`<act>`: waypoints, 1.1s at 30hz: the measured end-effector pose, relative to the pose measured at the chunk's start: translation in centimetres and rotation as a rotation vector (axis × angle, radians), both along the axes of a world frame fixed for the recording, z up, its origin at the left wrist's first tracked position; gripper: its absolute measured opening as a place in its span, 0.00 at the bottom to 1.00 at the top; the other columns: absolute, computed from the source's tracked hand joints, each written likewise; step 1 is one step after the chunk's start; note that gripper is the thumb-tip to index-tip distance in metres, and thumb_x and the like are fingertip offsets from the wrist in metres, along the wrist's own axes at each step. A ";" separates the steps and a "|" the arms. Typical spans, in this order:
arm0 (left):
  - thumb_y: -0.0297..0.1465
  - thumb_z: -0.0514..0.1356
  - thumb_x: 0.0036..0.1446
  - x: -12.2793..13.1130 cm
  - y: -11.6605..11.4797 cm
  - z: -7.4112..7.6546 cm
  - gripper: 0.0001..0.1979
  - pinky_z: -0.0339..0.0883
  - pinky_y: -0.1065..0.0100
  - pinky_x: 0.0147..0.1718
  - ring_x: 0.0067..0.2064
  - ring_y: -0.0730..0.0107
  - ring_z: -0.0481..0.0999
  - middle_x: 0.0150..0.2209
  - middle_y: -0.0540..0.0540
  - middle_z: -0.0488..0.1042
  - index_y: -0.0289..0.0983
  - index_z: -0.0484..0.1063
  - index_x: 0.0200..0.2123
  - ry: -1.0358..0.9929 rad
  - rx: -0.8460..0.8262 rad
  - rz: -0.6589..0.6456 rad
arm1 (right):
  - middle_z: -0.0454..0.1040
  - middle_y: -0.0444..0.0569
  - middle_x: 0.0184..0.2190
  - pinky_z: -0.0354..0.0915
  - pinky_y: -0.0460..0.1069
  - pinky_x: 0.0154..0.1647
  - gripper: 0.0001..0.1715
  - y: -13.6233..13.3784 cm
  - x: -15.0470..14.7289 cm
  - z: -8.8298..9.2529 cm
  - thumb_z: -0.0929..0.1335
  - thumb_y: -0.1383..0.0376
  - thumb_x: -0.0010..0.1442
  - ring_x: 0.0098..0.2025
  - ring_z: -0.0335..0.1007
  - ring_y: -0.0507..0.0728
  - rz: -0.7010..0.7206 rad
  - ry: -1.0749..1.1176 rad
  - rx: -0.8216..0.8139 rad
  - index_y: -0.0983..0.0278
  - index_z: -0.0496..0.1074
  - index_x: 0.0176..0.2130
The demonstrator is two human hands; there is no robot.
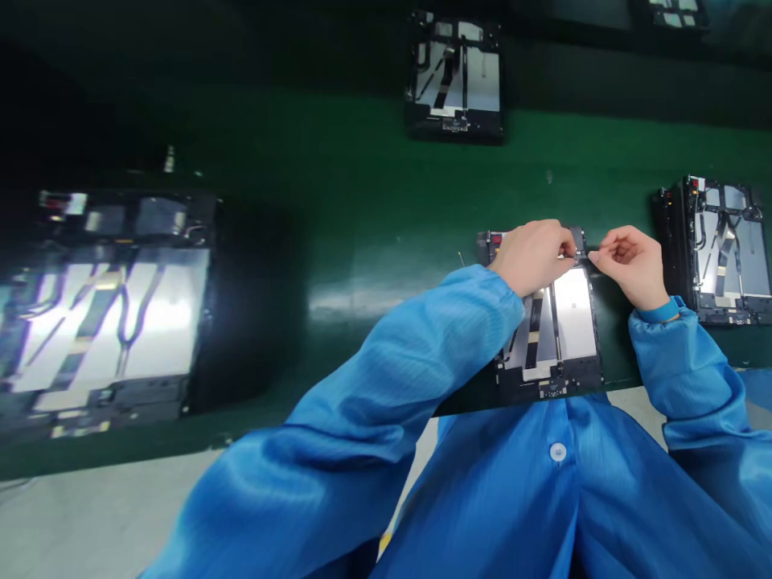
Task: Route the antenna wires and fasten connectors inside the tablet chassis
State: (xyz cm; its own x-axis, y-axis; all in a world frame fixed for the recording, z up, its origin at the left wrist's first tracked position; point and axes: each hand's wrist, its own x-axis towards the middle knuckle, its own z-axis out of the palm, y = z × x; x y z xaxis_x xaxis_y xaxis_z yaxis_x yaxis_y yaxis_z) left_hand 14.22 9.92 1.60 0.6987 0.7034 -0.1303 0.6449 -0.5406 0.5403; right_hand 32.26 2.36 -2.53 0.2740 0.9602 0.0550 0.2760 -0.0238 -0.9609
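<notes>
An opened tablet assembly (570,322) with a silver plate and black flex cables lies on the green belt (362,241) in front of me. My left hand (534,256) rests on its far edge, fingers curled and pinched at a small part near the top right corner. My right hand (630,264) meets it there from the right, fingers also pinched together. What the fingertips grip is too small to name. Both arms wear blue sleeves.
Another opened tablet (720,249) sits just right of my right hand. A third tablet (457,76) lies farther back on the belt, and a blurred one (102,310) is at the left. The belt's near edge runs under my arms.
</notes>
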 end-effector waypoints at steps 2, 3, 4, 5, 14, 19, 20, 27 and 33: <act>0.30 0.61 0.59 0.1 -0.2 -0.2 0.11 0.69 0.63 0.43 0.46 0.59 0.78 0.43 0.44 0.81 0.39 0.83 0.42 -0.059 -0.001 -0.049 | 0.75 0.42 0.27 0.69 0.51 0.31 0.21 0.3 -0.4 0.0 0.80 0.52 0.47 0.29 0.71 0.53 -0.014 0.005 0.026 0.58 0.70 0.32; 0.30 0.61 0.60 0.2 -0.2 -0.3 0.11 0.69 0.63 0.44 0.46 0.59 0.78 0.42 0.43 0.80 0.38 0.83 0.41 -0.079 -0.007 -0.059 | 0.75 0.42 0.27 0.70 0.51 0.32 0.21 0.4 -0.7 0.0 0.80 0.52 0.47 0.29 0.71 0.53 -0.009 0.012 0.034 0.58 0.70 0.32; 0.30 0.60 0.61 0.3 -0.2 -0.4 0.10 0.68 0.62 0.44 0.46 0.58 0.78 0.42 0.43 0.80 0.38 0.83 0.40 -0.088 -0.011 -0.051 | 0.75 0.42 0.28 0.71 0.51 0.33 0.21 0.5 -0.8 -0.1 0.80 0.52 0.47 0.30 0.72 0.54 -0.002 0.023 0.042 0.58 0.71 0.32; 0.30 0.60 0.62 0.3 -0.2 -0.5 0.10 0.68 0.61 0.44 0.45 0.58 0.78 0.41 0.43 0.80 0.38 0.83 0.38 -0.089 -0.011 -0.021 | 0.75 0.43 0.29 0.71 0.51 0.34 0.20 0.6 -1.0 -0.2 0.79 0.53 0.48 0.31 0.72 0.54 0.004 0.038 0.047 0.58 0.71 0.32; 0.29 0.59 0.61 0.3 0.0 -1.0 0.11 0.69 0.60 0.44 0.44 0.58 0.79 0.39 0.42 0.82 0.38 0.83 0.36 -0.016 -0.011 0.140 | 0.73 0.42 0.28 0.67 0.49 0.32 0.17 1.0 -0.4 -1.2 0.77 0.58 0.46 0.30 0.68 0.51 0.103 0.026 -0.107 0.60 0.72 0.35; 0.28 0.59 0.60 0.5 0.0 -0.9 0.11 0.69 0.59 0.45 0.44 0.57 0.79 0.39 0.42 0.82 0.38 0.84 0.36 -0.027 -0.022 0.140 | 0.73 0.42 0.30 0.69 0.49 0.35 0.18 1.0 0.0 -0.7 0.78 0.58 0.46 0.32 0.69 0.52 0.134 0.060 -0.125 0.60 0.72 0.34; 0.27 0.59 0.60 0.4 0.0 -0.9 0.11 0.69 0.59 0.45 0.44 0.57 0.79 0.39 0.42 0.82 0.38 0.84 0.36 -0.028 -0.024 0.140 | 0.73 0.42 0.30 0.69 0.49 0.36 0.19 1.0 0.0 -0.7 0.79 0.58 0.45 0.32 0.70 0.52 0.136 0.072 -0.129 0.60 0.72 0.34; 0.27 0.58 0.60 0.5 -0.1 -0.9 0.12 0.69 0.59 0.45 0.44 0.56 0.79 0.39 0.42 0.81 0.37 0.83 0.35 -0.030 -0.030 0.147 | 0.71 0.41 0.29 0.65 0.48 0.32 0.16 0.9 -0.2 -0.2 0.76 0.60 0.47 0.30 0.67 0.51 0.141 0.015 -0.126 0.60 0.69 0.33; 0.27 0.58 0.61 -0.2 0.1 0.0 0.09 0.69 0.60 0.49 0.46 0.58 0.77 0.41 0.42 0.78 0.35 0.80 0.38 -0.102 -0.024 0.149 | 0.69 0.40 0.28 0.61 0.47 0.29 0.14 1.1 -0.4 0.1 0.74 0.64 0.47 0.28 0.63 0.49 0.165 -0.048 -0.146 0.60 0.68 0.34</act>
